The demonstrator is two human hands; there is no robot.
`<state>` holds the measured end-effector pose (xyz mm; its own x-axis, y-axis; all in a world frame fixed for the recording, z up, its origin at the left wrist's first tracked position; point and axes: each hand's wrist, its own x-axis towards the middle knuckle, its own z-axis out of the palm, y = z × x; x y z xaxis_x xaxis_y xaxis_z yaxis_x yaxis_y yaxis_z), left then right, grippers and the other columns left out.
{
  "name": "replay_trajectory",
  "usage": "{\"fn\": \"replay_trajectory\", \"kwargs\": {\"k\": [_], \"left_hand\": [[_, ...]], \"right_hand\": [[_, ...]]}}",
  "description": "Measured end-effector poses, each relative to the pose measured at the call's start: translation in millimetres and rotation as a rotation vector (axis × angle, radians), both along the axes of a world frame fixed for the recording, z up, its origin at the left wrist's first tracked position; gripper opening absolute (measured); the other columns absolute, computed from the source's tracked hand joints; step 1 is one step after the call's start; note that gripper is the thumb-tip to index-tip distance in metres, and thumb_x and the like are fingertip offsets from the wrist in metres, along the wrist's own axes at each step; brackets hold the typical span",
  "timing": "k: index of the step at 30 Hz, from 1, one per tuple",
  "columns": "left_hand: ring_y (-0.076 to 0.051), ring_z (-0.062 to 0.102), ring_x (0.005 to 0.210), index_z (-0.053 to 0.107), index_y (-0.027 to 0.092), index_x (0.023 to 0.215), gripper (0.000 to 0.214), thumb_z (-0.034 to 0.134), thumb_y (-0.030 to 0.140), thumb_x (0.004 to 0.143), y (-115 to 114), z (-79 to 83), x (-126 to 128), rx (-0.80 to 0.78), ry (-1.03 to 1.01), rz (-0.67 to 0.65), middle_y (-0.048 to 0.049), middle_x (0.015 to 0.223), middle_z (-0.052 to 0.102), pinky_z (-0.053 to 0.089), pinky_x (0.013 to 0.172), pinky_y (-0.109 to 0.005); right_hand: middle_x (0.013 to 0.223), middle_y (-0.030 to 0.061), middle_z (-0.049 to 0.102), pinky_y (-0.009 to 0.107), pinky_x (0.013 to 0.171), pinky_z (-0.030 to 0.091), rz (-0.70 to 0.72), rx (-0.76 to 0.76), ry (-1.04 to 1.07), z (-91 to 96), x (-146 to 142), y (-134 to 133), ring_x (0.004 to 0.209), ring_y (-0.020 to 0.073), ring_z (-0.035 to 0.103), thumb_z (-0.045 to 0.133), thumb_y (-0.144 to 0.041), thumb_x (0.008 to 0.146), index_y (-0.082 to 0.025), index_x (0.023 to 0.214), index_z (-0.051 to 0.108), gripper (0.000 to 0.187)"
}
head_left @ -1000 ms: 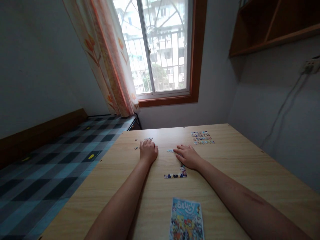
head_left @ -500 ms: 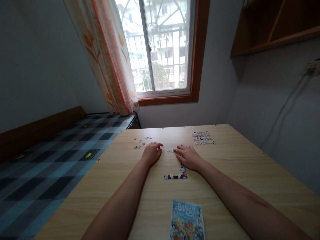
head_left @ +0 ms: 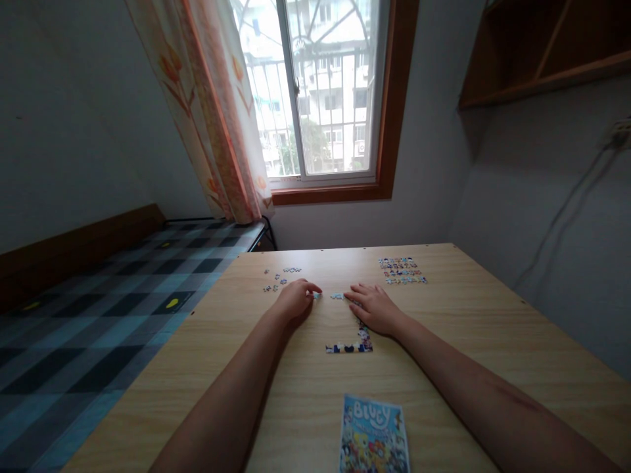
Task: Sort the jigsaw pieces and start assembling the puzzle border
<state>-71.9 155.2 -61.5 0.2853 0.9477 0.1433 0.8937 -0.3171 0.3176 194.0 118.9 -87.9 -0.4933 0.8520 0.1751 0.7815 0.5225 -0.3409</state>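
Observation:
My left hand (head_left: 296,299) rests on the wooden table (head_left: 493,341), fingers curled, its fingertips on a small light-blue puzzle piece (head_left: 315,295). My right hand (head_left: 374,307) lies flat with fingers stretched out, covering the upper part of an L-shaped strip of joined puzzle pieces (head_left: 350,346). Another small joined bit (head_left: 337,296) sits just off the right hand's fingertips, between the two hands.
Several loose pieces (head_left: 279,279) lie left of my left hand. A sorted block of pieces (head_left: 401,270) is at the table's far right. A picture card with cartoon figures (head_left: 374,435) lies near the front edge. A bed with a checked cover (head_left: 98,309) stands left of the table.
My left hand has slid right from the loose pieces toward the middle, bringing a small piece under its fingertips. The right hand has stayed in place.

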Motion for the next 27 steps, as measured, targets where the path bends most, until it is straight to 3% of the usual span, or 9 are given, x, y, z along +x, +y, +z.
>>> {"fn": "replay_trajectory", "kwargs": {"k": [7, 13, 21, 27], "left_hand": [[-0.021, 0.067, 0.089, 0.081, 0.027, 0.097, 0.027, 0.06, 0.019, 0.082, -2.8, 1.2, 1.1, 0.069, 0.061, -0.049, -0.0061, 0.099, 0.072, 0.049, 0.086, -0.029], [-0.022, 0.066, 0.092, 0.081, 0.023, 0.09, 0.025, 0.062, 0.016, 0.075, -6.9, 1.2, 17.7, 0.027, 0.044, -0.071, -0.0074, 0.097, 0.072, 0.05, 0.089, -0.03], [-0.023, 0.063, 0.106, 0.077, 0.022, 0.09, 0.021, 0.063, 0.018, 0.074, -10.1, -8.6, 31.9, 0.101, -0.037, 0.018, -0.008, 0.109, 0.07, 0.047, 0.102, -0.035], [-0.024, 0.061, 0.114, 0.076, 0.023, 0.092, 0.023, 0.062, 0.017, 0.076, -11.9, -13.1, 35.3, 0.131, -0.077, 0.013, -0.0076, 0.119, 0.069, 0.042, 0.109, -0.039]], "right_hand": [[0.155, 0.0116, 0.047, 0.064, 0.115, 0.023, 0.007, 0.01, -0.005, 0.8, 0.0, -0.9, 0.145, 0.0331, 0.037, 0.04, -0.04, 0.101, -0.028, 0.142, 0.057, 0.046], [0.154, 0.0113, 0.048, 0.063, 0.114, 0.024, 0.01, 0.02, -0.013, 0.9, -0.3, -0.7, 0.144, 0.0326, 0.038, 0.04, -0.04, 0.102, -0.028, 0.142, 0.057, 0.045], [0.155, 0.0122, 0.047, 0.062, 0.115, 0.023, 0.006, 0.012, 0.0, 2.1, 0.3, -1.1, 0.145, 0.0317, 0.038, 0.042, -0.04, 0.101, -0.028, 0.142, 0.057, 0.045], [0.155, 0.0121, 0.047, 0.063, 0.115, 0.023, 0.008, 0.016, 0.008, -0.2, 0.5, -0.4, 0.144, 0.0321, 0.038, 0.042, -0.041, 0.101, -0.029, 0.142, 0.057, 0.046]]}}
